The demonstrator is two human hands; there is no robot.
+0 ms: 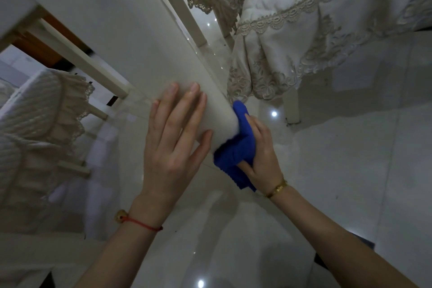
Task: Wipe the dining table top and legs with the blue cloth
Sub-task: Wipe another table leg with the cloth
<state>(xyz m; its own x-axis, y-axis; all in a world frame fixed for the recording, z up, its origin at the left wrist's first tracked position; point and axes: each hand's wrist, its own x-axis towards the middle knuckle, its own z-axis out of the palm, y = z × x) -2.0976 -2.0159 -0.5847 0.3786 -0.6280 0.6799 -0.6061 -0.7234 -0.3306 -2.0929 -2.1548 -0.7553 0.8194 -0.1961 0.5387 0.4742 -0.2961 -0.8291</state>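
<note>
The left hand (174, 140) lies flat at the centre of the frame, fingers straight and spread against the lower end of a white counter leg (131, 37). Just right of it, the right hand (261, 156) grips the blue cloth (236, 149), fingers curled round the fabric, which is bunched against the foot of the leg near the glossy tiled floor (350, 170). A red string bracelet (140, 223) circles the left wrist; a gold watch (278, 188) sits on the right. A chair with a lace-trimmed cover (304, 30) fills the upper right, and another covered chair (39, 119) stands at the left edge.
</note>
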